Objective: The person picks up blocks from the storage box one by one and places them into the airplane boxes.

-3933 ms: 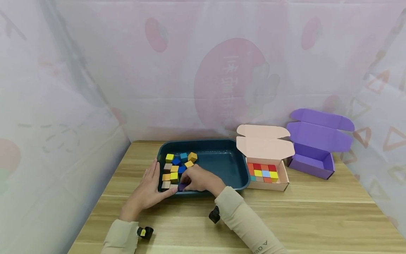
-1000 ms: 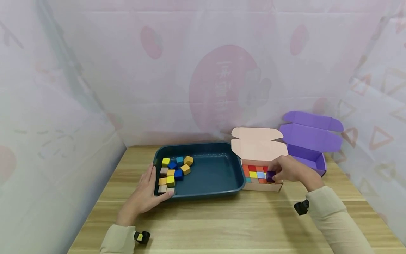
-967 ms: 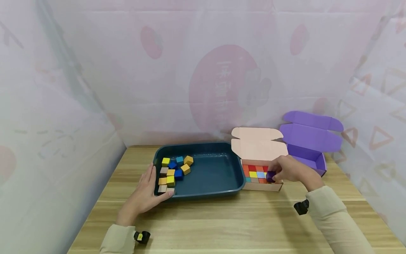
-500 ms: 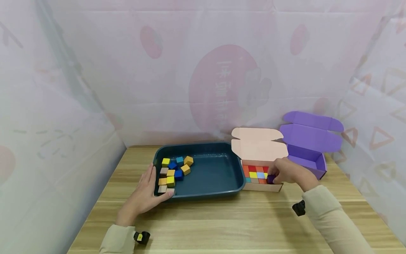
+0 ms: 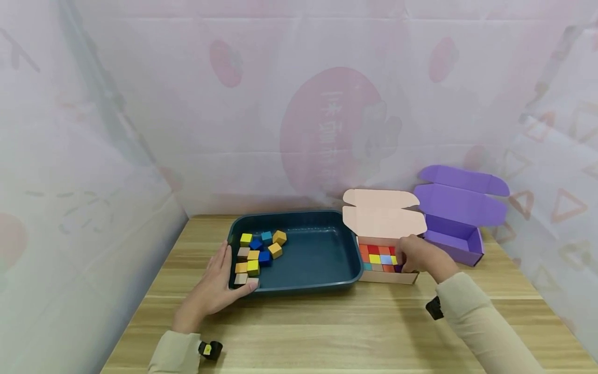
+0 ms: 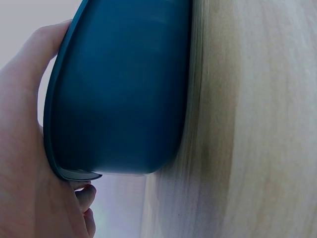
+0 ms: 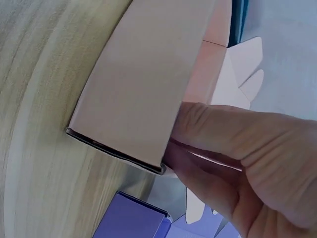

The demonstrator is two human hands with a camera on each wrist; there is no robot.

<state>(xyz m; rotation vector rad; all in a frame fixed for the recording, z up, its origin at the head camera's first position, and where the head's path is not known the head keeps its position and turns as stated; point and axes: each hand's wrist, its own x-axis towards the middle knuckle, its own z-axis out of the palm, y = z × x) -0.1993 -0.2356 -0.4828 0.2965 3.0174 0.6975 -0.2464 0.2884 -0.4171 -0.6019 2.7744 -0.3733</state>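
My left hand (image 5: 212, 288) rests on the near left corner of a dark teal tray (image 5: 308, 285), thumb on the front rim and fingers along the left side. Several wooden cubes, among them a yellow cube (image 5: 253, 267) and a blue cube (image 5: 264, 258), sit in the tray's left part. My right hand (image 5: 422, 255) reaches into the near right corner of an open pale pink box (image 5: 388, 278), pinching a dark purple cube (image 5: 398, 268) low among rows of coloured cubes. The right fingertips are hidden behind the box's front wall (image 7: 133, 89) in the right wrist view.
An open purple box (image 5: 455, 246) stands behind and right of the pink one, its lid up. The pink lid (image 5: 385, 221) leans back beside the tray's right rim. Everything is on a wooden table (image 5: 303, 332) before a printed cloth backdrop (image 5: 252, 119).
My right hand took the purple cube out of the tray, carried it right to the pink box and lowered it into the corner. The left hand stays at the tray's corner.
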